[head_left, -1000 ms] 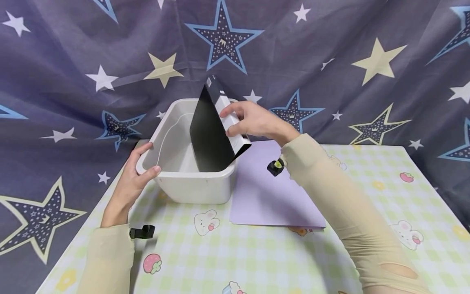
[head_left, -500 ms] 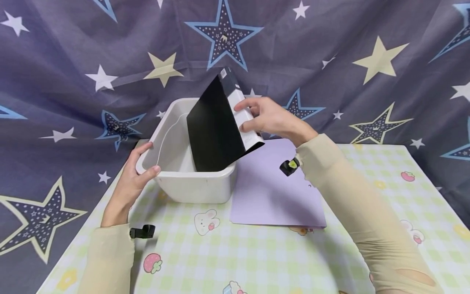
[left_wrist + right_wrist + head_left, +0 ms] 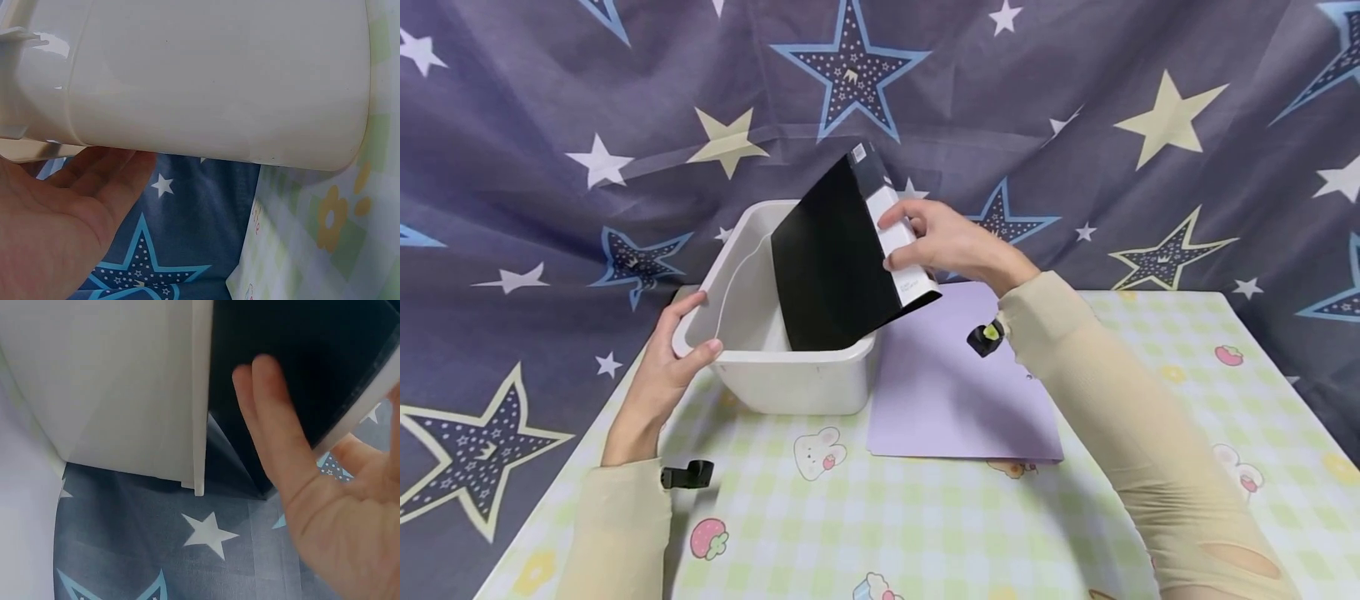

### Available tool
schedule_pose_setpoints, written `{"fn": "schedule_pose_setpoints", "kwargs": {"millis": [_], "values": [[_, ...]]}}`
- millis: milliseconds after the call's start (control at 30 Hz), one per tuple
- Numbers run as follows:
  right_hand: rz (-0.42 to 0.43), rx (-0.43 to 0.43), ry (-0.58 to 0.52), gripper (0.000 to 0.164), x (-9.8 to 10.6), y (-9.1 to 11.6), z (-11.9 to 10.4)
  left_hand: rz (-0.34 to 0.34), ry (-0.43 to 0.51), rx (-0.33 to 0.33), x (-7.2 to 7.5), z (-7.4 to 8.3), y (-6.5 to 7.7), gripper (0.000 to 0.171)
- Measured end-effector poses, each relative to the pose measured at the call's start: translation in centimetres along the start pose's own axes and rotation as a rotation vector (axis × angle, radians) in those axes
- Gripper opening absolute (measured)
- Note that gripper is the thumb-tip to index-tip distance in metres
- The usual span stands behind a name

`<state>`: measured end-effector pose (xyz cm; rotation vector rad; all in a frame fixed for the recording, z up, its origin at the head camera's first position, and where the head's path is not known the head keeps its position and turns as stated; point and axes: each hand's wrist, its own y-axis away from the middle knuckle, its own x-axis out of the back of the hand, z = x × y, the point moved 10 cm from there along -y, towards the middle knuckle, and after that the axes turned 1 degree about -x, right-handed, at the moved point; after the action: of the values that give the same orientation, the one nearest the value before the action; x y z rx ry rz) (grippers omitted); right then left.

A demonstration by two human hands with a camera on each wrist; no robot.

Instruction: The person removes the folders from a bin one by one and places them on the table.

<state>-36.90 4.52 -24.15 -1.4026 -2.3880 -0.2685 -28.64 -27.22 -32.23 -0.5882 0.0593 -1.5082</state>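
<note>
A black binder (image 3: 831, 258) with a white label on its spine (image 3: 898, 229) stands tilted in a white plastic bin (image 3: 790, 382), its lower part hidden inside. My right hand (image 3: 951, 237) grips the binder by the spine. In the right wrist view two fingers (image 3: 275, 406) lie along the black cover, just beside the bin's rim. At the bin's left side, my left hand (image 3: 662, 379) holds the rim, thumb toward the front corner and fingers on the far side. The left wrist view has that hand (image 3: 62, 219) below the bin's wall (image 3: 219, 81).
Flat lilac sheets or folders (image 3: 962, 383) lie right beside the bin. A green checked cloth (image 3: 850, 525) with cartoon prints covers the table. Behind it hangs a dark curtain (image 3: 1000, 100) with stars.
My right hand has drawn the binder up and to the right, and it leans over more, with more of its cover showing. My left hand stays on the bin's rim.
</note>
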Motion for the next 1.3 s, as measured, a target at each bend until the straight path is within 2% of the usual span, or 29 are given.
{"fn": "schedule_pose_setpoints", "kwargs": {"millis": [133,400,667,1133,1300], "values": [[0.055,-0.001,0.018,0.036,0.3,-0.5,0.0,0.0,-0.017,-0.003,0.1,0.0,0.0,0.07],[0.037,0.005,-0.059,0.06,0.2,-1.0,0.8,-0.004,-0.026,-0.007,0.0,0.1,0.0,0.07],[0.048,-0.008,-0.204,0.061,0.2,-1.1,1.2,0.0,-0.015,-0.014,0.0,0.2,0.0,0.07],[0.078,-0.015,-0.238,0.06,0.9,-0.2,1.3,-0.003,-0.026,-0.014,0.0,-0.1,-0.1,0.071],[0.086,0.009,-0.269,0.059,1.2,0.2,1.3,0.0,-0.019,-0.011,0.1,-0.2,0.0,0.071]]}}
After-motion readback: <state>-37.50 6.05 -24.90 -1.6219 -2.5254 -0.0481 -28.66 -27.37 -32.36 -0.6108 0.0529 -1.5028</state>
